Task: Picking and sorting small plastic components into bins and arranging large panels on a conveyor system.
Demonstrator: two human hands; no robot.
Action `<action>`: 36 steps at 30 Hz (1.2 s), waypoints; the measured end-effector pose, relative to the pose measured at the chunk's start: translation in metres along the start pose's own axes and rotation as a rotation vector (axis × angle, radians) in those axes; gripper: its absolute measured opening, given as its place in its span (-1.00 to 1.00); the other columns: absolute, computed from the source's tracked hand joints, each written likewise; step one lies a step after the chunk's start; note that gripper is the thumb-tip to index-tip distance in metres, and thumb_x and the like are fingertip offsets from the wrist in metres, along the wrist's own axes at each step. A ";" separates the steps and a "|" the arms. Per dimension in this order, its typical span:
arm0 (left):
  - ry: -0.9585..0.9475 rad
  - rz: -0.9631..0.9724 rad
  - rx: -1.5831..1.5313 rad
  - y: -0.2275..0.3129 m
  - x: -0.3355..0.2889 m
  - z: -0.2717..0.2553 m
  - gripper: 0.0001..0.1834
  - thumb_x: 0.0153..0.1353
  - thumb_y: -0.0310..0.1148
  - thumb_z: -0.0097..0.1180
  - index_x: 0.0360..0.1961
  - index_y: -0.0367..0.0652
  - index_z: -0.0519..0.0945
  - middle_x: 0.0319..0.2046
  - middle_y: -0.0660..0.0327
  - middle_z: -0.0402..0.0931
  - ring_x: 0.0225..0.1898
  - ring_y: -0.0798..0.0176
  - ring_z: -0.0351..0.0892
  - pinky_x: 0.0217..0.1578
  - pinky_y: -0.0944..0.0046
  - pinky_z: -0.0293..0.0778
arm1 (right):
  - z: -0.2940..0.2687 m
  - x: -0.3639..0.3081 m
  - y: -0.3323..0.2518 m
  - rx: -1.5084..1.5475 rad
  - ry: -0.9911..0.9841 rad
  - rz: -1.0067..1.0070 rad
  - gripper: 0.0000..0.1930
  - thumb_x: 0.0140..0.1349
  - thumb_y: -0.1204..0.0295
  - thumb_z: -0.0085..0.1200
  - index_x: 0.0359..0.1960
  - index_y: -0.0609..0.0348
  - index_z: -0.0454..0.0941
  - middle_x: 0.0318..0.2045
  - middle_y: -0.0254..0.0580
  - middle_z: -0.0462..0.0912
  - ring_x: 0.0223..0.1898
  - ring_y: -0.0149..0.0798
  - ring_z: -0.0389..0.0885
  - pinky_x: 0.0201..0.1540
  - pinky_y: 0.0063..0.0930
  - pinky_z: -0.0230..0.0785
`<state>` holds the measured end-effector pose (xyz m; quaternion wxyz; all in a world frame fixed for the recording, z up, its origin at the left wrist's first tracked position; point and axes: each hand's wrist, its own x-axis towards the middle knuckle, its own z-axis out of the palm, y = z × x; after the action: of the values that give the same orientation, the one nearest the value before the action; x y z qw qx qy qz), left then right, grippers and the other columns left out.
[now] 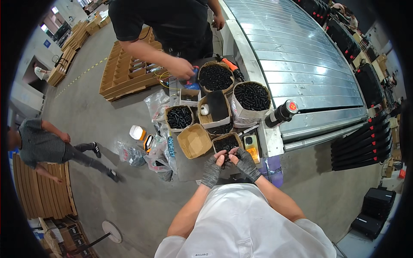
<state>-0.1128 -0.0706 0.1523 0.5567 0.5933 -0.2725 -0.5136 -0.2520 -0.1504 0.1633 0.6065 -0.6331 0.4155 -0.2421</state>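
Note:
Both hands wear grey fingerless gloves and meet at the near edge of the small table. My left hand (212, 167) is closed, thumb and fingers pinched on a small black part. Close beside it, my right hand (244, 164) pinches at the same spot; the part is mostly hidden by the fingertips, so its exact kind cannot be made out. Just beyond the fingers stands a small cardboard box of black parts (226, 142). To its left is a tan cardboard box (194, 141) with its bare bottom showing. A phone (251, 148) lies right of my right hand.
More boxes of black pieces (252, 96) crowd the table, with an orange-handled tool (231, 66) behind. A slatted metal conveyor (301, 60) runs at right, a black cylinder (282, 113) on its edge. Another person (167, 30) reaches in opposite; one more (45, 142) walks at left.

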 end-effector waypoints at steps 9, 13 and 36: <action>-0.124 -0.127 -0.242 -0.007 -0.002 -0.009 -0.60 0.18 -0.38 0.14 0.06 -0.22 0.50 -0.18 0.25 0.55 -0.12 0.36 0.48 -0.03 0.36 0.39 | -0.002 -0.007 -0.016 -0.136 -0.069 -0.071 -0.83 0.23 0.41 0.03 -0.19 0.20 0.46 -0.38 -0.22 0.57 -0.31 -0.33 0.56 -0.20 -0.47 0.41; -0.088 0.004 -0.217 0.006 -0.004 0.000 -0.67 0.16 -0.35 0.12 -0.05 -0.24 0.55 -0.24 0.27 0.54 -0.17 0.36 0.47 -0.06 0.33 0.39 | 0.001 -0.009 -0.017 -0.178 -0.022 -0.173 -0.84 0.25 0.42 0.01 -0.18 0.21 0.46 -0.39 -0.18 0.58 -0.31 -0.28 0.58 -0.20 -0.45 0.41; 0.084 0.524 0.954 -0.006 -0.007 -0.033 -0.77 -0.04 -0.45 0.15 -0.29 -0.24 0.57 -0.21 0.04 0.47 -0.19 -0.07 0.52 -0.21 0.06 0.49 | 0.041 0.006 -0.009 -0.271 -0.059 -0.134 -0.84 0.23 0.42 0.02 -0.23 0.24 0.48 -0.37 -0.15 0.59 -0.30 -0.22 0.60 -0.22 -0.41 0.42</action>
<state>-0.0865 -0.0501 0.1441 0.3455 0.7124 -0.5915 -0.1527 -0.2134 -0.1327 0.1645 0.5101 -0.7421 0.3834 -0.2052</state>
